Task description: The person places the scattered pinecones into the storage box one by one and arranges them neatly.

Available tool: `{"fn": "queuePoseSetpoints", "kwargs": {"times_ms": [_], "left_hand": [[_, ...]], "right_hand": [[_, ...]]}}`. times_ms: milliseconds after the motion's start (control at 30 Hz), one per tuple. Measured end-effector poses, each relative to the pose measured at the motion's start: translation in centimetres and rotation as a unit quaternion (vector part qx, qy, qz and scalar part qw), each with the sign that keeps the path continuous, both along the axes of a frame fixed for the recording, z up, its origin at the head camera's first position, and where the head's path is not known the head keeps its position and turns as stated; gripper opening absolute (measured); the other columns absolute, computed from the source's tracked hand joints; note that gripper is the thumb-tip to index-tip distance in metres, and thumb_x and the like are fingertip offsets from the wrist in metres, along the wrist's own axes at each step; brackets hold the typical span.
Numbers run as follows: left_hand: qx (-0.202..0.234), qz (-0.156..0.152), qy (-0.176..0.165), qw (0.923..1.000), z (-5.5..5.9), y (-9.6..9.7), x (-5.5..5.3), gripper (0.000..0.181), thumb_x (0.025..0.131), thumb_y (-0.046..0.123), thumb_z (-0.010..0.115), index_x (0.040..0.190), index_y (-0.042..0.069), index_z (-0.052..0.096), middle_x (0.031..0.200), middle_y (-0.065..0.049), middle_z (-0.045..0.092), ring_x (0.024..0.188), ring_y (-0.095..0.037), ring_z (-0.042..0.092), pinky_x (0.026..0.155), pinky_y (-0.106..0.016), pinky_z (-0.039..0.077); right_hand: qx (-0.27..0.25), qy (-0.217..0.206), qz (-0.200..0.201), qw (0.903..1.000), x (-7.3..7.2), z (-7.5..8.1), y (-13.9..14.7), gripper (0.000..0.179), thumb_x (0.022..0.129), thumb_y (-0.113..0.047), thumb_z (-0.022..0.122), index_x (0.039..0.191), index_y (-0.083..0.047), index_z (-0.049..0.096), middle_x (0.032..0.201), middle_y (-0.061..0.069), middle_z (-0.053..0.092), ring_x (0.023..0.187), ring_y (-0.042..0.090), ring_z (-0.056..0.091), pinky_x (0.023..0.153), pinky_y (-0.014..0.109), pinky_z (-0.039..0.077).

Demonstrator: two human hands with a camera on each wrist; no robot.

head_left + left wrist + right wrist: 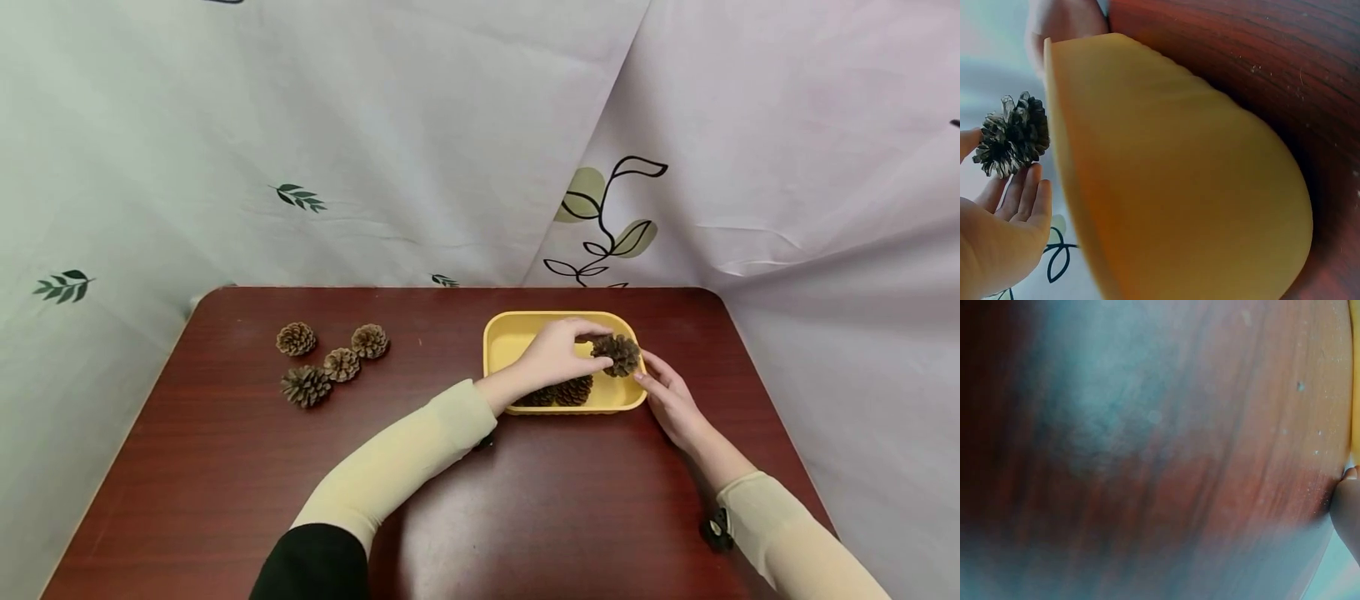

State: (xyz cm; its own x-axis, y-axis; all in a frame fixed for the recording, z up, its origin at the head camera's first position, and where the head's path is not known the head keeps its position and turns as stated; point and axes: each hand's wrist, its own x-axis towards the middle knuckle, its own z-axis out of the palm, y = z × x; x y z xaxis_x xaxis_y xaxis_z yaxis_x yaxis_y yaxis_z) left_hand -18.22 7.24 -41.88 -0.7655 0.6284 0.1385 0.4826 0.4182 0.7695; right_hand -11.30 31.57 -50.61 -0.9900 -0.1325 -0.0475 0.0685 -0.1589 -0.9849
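Note:
My left hand (558, 352) pinches a brown pine cone (617, 356) between thumb and fingers, over the right part of a yellow plastic bin (498, 333). From the left wrist view, this pine cone (1015, 136) shows just above the bin's rim, with fingers below it and the thumb at its far side. At the bin's right end, my right hand (675, 404) grips the rim with thumb and fingers. Inside the bin, pine cones (574, 391) lie along the near side, partly hidden by the left wrist. The right wrist view shows only a fingertip (1349, 500) beside the yellow wall.
Several loose pine cones lie grouped at the table's left: one at the back (296, 339), one at the front (306, 386) and others to their right (356, 353). The dark red table (480, 508) ends at the back against a pale leaf-patterned cloth (420, 150).

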Motion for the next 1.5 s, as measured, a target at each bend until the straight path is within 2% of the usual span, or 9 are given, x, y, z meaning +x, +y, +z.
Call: {"fn": "queuePoseSetpoints", "kwargs": {"times_ms": [167, 500, 833, 1300, 1500], "left_hand": [[-0.036, -0.018, 0.017, 0.9990, -0.6, 1.0, -0.1, 0.048, 0.094, 0.025, 0.082, 0.138, 0.009, 0.071, 0.139, -0.005, 0.073, 0.133, -0.019, 0.067, 0.117, -0.023, 0.049], [-0.095, -0.026, 0.052, 0.9938, -1.0, 1.5, -0.4, 0.047, 0.095, 0.030, 0.080, 0.138, 0.012, 0.072, 0.139, -0.002, 0.073, 0.133, -0.017, 0.066, 0.117, -0.024, 0.049], [-0.147, -0.053, 0.065, 0.9856, -1.3, 2.0, -0.4, 0.044, 0.095, 0.034, 0.079, 0.135, 0.015, 0.074, 0.135, 0.002, 0.075, 0.128, -0.013, 0.068, 0.113, -0.021, 0.051], [-0.172, -0.092, 0.065, 0.9786, -2.0, 2.9, -0.6, 0.042, 0.097, 0.038, 0.078, 0.133, 0.017, 0.075, 0.133, 0.005, 0.075, 0.124, -0.009, 0.069, 0.110, -0.017, 0.051], [-0.183, -0.099, 0.064, 0.9760, -2.4, 3.2, -0.6, 0.038, 0.098, 0.036, 0.077, 0.131, 0.017, 0.075, 0.130, 0.005, 0.076, 0.123, -0.009, 0.069, 0.109, -0.017, 0.051]], "right_hand": [[-0.011, 0.008, 0.009, 0.9999, 0.0, -0.1, 0.1, 0.043, 0.110, 0.000, 0.044, 0.134, -0.032, 0.059, 0.131, -0.021, 0.067, 0.122, -0.008, 0.062, 0.101, 0.009, 0.051], [-0.014, 0.008, 0.009, 0.9998, 0.0, -0.1, 0.1, 0.043, 0.110, 0.001, 0.043, 0.134, -0.030, 0.060, 0.127, -0.017, 0.071, 0.116, -0.004, 0.066, 0.098, 0.012, 0.054], [-0.028, 0.015, 0.013, 0.9994, 0.0, -0.1, 0.1, 0.040, 0.110, 0.002, 0.042, 0.137, -0.024, 0.058, 0.129, -0.016, 0.070, 0.117, -0.004, 0.066, 0.098, 0.012, 0.054], [-0.023, 0.018, 0.018, 0.9994, 0.0, -0.2, 0.2, 0.038, 0.111, 0.000, 0.042, 0.140, -0.020, 0.056, 0.130, -0.016, 0.069, 0.118, -0.003, 0.065, 0.099, 0.012, 0.053], [-0.029, 0.022, 0.022, 0.9991, -0.1, -0.3, 0.2, 0.038, 0.111, 0.001, 0.041, 0.142, -0.016, 0.055, 0.128, -0.013, 0.071, 0.117, -0.001, 0.066, 0.099, 0.013, 0.054]]}}
